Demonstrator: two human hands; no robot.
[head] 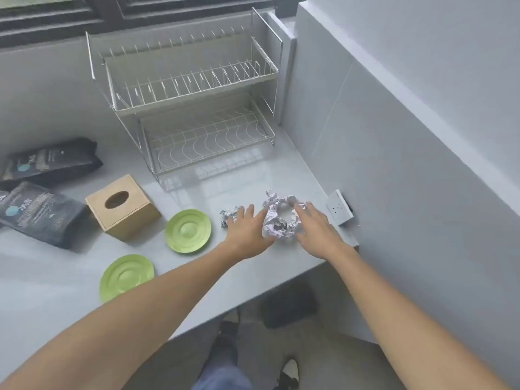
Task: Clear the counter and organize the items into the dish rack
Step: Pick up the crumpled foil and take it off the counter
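Foil (277,220), crumpled silver, lies between both flat hands on counter (253,175).

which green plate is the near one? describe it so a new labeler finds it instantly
Start at the wire dish rack at the back, then come forward past the wooden tissue box. Two green plates lie there; the near plate lies by the counter's front edge, beside the left forearm, farther from the foil.

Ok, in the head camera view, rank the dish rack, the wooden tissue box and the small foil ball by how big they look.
1. Dish rack, by far the largest.
2. Wooden tissue box.
3. Small foil ball, partly hidden by the left hand.
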